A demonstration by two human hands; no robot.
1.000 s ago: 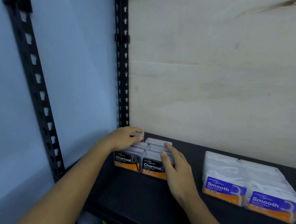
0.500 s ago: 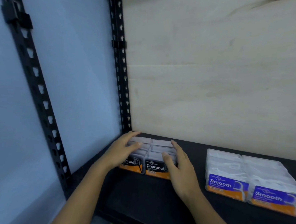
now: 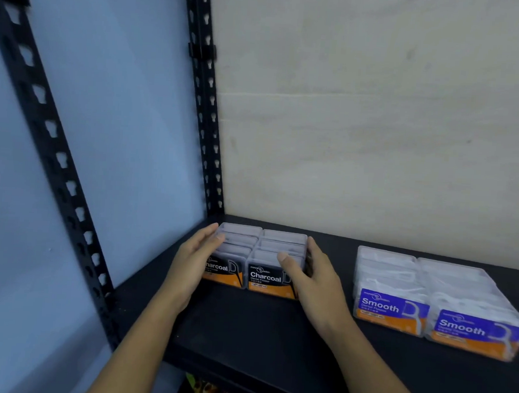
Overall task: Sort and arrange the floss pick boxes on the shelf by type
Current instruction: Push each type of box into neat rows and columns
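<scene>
**Both hands bracket the Charcoal block**

I see my left hand (image 3: 191, 268) flat against the left side of the Charcoal boxes (image 3: 257, 257), fingers straight and together, thumb up by the back corner. It presses rather than grips. My right hand (image 3: 314, 278) mirrors it on the right side, palm against the block, thumb laid over the top of the front right box. Neither hand closes around anything; the block sits squeezed between the two palms.

The Charcoal boxes stand in two columns, labels facing me, at about 11 o'clock on the black shelf (image 3: 259, 333), close to the rear upright post (image 3: 205, 117) and near the pale back panel (image 3: 363, 111). There is little room left toward 10 o'clock.

At 2 o'clock, well apart, the Smooth boxes (image 3: 434, 301) form their own two-column block. A bare strip of shelf runs between the groups, and open shelf lies toward 6 o'clock up to the front edge.
</scene>
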